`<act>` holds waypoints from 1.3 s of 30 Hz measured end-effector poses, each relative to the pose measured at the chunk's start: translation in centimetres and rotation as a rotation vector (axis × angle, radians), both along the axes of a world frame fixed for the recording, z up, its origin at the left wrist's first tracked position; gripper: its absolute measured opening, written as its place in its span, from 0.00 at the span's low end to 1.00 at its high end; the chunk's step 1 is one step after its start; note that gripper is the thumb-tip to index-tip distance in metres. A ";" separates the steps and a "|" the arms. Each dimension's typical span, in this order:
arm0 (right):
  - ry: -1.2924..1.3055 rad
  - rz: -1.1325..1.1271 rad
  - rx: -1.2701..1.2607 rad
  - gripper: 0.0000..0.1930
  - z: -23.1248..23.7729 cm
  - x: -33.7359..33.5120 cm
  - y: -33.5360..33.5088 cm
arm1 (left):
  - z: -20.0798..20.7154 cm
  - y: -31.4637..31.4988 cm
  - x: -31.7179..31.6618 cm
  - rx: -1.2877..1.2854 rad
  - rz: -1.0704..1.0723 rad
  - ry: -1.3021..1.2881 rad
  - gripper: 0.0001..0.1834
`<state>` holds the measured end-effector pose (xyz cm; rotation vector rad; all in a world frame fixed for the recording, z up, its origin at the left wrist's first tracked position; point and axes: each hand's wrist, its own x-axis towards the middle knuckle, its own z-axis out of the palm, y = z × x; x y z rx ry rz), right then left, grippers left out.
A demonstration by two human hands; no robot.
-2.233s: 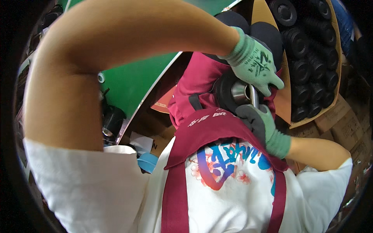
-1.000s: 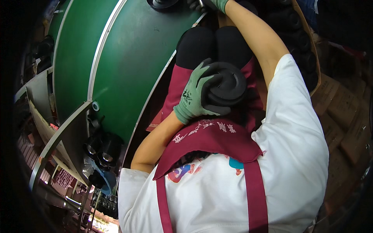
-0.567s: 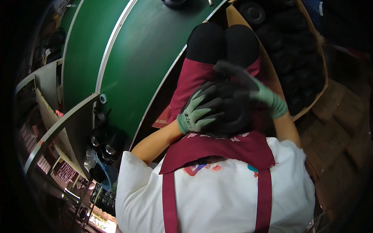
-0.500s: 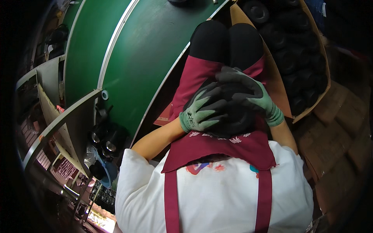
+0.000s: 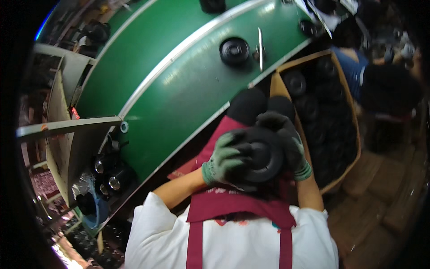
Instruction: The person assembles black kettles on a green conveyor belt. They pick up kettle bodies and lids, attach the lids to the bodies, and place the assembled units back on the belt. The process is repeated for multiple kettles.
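Observation:
Over my lap I hold a round black part (image 5: 264, 162), like a wheel or thick disc with a raised ring around its centre. My left hand (image 5: 224, 159), in a green glove with a dark grip coating, is closed on its left edge. On the opposite side my right hand (image 5: 288, 142), gloved alike, grips the upper right rim, some of its fingers hidden behind the part. Beneath it lies the dark red apron (image 5: 237, 206) that I wear.
A green worktable (image 5: 179, 107) runs along my left, bearing a black round part (image 5: 234, 51) and a metal rod on a small stand (image 5: 260, 49). To my right stands a cardboard box (image 5: 344, 172) of similar black parts. Beyond it a person (image 5: 351, 67) bends over.
My view has swung, bringing more of the table and another person into sight. The black part's ringed face now shows plainly, with my hands at its sides rather than across it.

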<state>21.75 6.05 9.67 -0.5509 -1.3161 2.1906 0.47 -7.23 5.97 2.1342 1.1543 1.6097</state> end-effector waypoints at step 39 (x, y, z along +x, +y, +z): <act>-0.313 0.304 0.642 0.19 -11.9 -25.8 8.5 | -0.3 -32.4 -16.9 -1.324 1.793 0.539 0.26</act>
